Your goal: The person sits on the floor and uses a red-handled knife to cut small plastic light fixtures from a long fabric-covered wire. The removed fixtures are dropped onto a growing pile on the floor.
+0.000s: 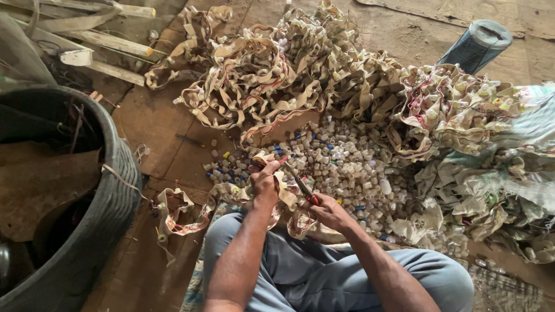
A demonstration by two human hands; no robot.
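Head view: left hand grips strap; right hand angles pliers.

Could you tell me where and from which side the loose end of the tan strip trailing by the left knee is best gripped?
Probably at the flat stretch of the strip between its attached caps, coming from above. It lies limp on the floor, so a pinch across its width should hold. The left hand already holds its upper end.

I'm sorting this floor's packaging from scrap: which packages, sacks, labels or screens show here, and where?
Pale woven plastic sack: far right, crumpled, whitish with faint coloured print.
Dark blue-green cylindrical roll: top right, lying tilted, grey end.
Small white plastic bottles and caps: centre heap, some blue.
No screens or signs show.
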